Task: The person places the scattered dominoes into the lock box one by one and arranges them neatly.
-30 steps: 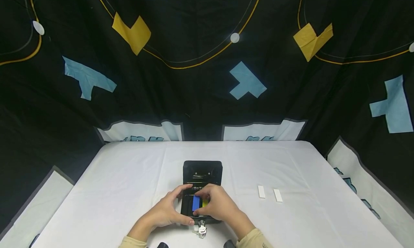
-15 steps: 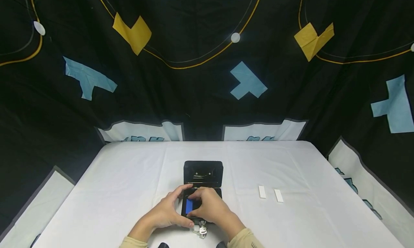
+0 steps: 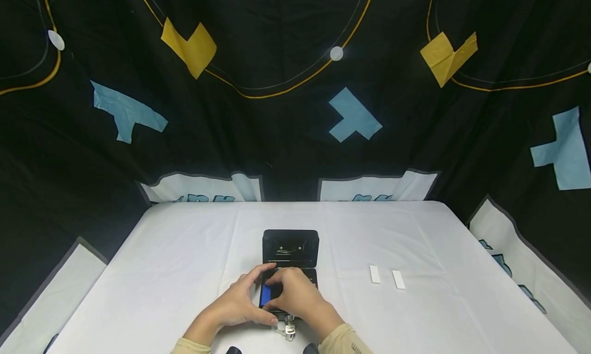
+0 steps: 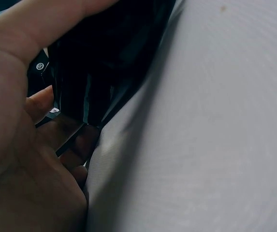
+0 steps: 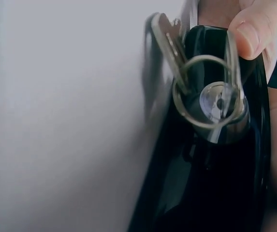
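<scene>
A small black cash box (image 3: 312, 275) stands on the white table with its lid (image 3: 291, 239) raised at the back. My left hand (image 3: 233, 300) grips the box's left side, thumb at the front corner and fingers near the hinge. Inside the box's left part, my right hand (image 3: 297, 295) pinches a flat blue block (image 3: 265, 294), mostly covered by the fingers. Keys on a ring (image 3: 289, 332) hang from the front lock; the right wrist view shows the round silver lock (image 5: 216, 102) close up, with my left thumb (image 5: 249, 41) at the corner beside it.
Two small white blocks (image 3: 374, 274) lie to the right of the box on the white tablecloth (image 3: 184, 251). Behind the table hangs a black curtain (image 3: 286, 138) with yellow and light blue patches.
My right hand has moved left inside the box with the blue block, to its left wall. A yellow piece seen beside the block earlier is now hidden. My left hand keeps its grip.
</scene>
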Available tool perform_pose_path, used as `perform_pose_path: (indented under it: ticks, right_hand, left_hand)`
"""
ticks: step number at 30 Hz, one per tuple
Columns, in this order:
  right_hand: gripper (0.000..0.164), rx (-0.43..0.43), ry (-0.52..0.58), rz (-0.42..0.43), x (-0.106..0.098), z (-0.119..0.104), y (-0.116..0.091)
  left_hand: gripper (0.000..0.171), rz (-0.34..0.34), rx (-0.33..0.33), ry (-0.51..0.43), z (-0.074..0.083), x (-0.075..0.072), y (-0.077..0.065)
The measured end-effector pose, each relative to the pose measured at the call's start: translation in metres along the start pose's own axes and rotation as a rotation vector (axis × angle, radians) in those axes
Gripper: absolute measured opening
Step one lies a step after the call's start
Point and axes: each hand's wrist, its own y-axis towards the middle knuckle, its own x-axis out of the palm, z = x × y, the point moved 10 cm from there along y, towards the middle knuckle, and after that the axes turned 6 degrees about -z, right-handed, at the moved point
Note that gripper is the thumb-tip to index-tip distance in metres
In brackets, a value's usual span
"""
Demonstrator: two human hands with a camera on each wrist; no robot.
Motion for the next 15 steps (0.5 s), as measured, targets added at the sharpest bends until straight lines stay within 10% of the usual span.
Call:
perform_pose_path:
  ticks: [15]
  right_hand:
    - [0.047, 0.040, -0.052, -0.011, 0.0011, 0.0016, 0.0001]
  left_hand:
    - [0.106, 0.001, 0.004, -0.002, 0.0000, -0.0004, -0.0003]
